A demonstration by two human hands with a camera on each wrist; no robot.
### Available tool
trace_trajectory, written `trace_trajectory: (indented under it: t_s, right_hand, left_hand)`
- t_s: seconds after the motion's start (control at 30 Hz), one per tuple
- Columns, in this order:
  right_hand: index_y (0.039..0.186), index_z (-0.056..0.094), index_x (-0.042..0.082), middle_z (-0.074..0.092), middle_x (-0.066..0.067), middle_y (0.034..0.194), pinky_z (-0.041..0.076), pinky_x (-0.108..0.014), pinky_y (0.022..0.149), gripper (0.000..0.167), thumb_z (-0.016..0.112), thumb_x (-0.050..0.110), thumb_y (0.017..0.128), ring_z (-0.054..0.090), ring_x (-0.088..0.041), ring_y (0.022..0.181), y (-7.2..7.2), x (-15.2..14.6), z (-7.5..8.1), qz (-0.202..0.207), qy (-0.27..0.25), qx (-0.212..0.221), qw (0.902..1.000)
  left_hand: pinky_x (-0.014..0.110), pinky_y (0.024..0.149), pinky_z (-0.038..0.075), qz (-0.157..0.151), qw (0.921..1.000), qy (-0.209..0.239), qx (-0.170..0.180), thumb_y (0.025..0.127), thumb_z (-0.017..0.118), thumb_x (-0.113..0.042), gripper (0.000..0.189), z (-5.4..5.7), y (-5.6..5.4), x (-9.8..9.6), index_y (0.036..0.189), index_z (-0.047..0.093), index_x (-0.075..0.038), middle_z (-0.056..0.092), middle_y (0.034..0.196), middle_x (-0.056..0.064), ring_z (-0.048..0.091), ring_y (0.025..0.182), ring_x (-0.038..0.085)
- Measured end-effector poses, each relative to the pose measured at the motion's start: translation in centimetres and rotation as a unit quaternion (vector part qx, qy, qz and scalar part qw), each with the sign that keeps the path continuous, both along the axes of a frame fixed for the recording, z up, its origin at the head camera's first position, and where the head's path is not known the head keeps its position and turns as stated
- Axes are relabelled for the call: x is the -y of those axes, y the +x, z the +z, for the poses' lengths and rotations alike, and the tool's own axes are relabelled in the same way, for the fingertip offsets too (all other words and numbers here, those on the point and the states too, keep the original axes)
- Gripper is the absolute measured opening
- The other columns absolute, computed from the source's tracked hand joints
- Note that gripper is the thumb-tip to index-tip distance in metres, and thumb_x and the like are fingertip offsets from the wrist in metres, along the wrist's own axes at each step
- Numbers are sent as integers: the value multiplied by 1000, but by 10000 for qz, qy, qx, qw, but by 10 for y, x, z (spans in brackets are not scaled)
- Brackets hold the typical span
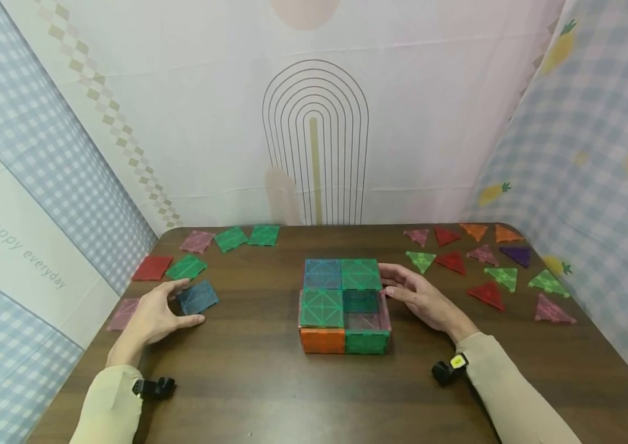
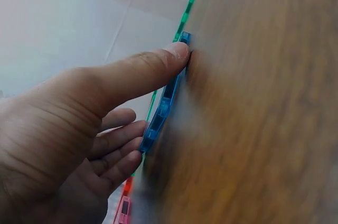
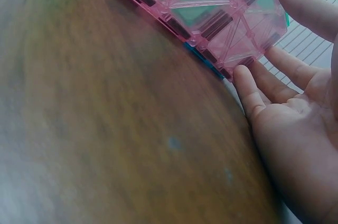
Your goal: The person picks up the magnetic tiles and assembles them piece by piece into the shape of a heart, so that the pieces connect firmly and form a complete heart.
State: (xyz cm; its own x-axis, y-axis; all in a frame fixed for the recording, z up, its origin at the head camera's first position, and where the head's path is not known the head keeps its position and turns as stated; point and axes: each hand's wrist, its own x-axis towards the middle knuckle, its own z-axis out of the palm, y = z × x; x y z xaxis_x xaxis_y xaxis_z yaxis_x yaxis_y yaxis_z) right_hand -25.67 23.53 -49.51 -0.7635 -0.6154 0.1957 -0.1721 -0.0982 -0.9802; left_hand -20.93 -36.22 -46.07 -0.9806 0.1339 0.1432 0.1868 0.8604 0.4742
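Observation:
My left hand [image 1: 153, 314] holds a blue square magnetic tile [image 1: 197, 298] at the table's left side. In the left wrist view the thumb [image 2: 153, 71] is on one edge of the blue tile [image 2: 163, 102] and the fingertips meet the opposite end. A low box of magnetic tiles [image 1: 322, 340] stands mid-table, topped by one blue and two green squares; its front right quarter is uncovered. My right hand [image 1: 416, 296] rests against the box's right side. The right wrist view shows its fingers [image 3: 248, 84] touching the pink side wall [image 3: 243, 39].
Green square tiles [image 1: 263, 235], a red square tile [image 1: 152, 268] and pink ones lie at the back left and left edge. Several triangle tiles [image 1: 486, 295] in red, orange, pink, green and purple are spread over the right. A cloth [image 1: 208, 123] hangs behind the table [image 1: 247, 382].

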Motion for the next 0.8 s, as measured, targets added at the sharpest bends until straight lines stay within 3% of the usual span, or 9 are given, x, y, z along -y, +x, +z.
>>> trace_trajectory:
  t_s: [0.2, 0.43, 0.63, 0.8]
  right_hand:
    - [172, 29, -1, 35, -25, 173, 52, -29, 117, 60, 50, 6, 117, 48, -21, 154, 0, -1, 0, -40, 34, 45, 10000]
    - [173, 29, 0, 36, -23, 173, 51, -30, 117, 60, 50, 6, 117, 46, -23, 155, 1, -1, 0, -45, 30, 98, 9999]
    - [173, 29, -1, 35, -25, 173, 52, -30, 117, 61, 51, 8, 117, 48, -24, 154, 1, 0, 1, -39, 18, 61, 10000]
    - [172, 31, 1, 37, -24, 172, 52, -31, 117, 59, 50, 7, 117, 48, -24, 154, 0, 0, -1, -24, 15, 45, 10000]
  left_hand:
    - [63, 107, 56, -12, 9993, 365, 123, 86, 99, -38, 85, -1, 0, 0, 151, 62, 1, 70, 147, 24, 69, 126, 46]
    - [60, 104, 55, -162, 9974, 656, -231, 84, 100, -38, 81, 6, 2, -17, 151, 66, -7, 73, 145, 14, 68, 125, 39]
    - [54, 106, 55, -732, 9874, 1238, -660, 82, 103, -29, 79, 29, 5, -65, 151, 67, -14, 73, 145, 5, 68, 128, 31]
    - [42, 105, 56, -1643, 9703, 1445, -1035, 76, 105, -25, 77, 61, 7, -128, 144, 72, -16, 75, 140, -1, 70, 122, 21]
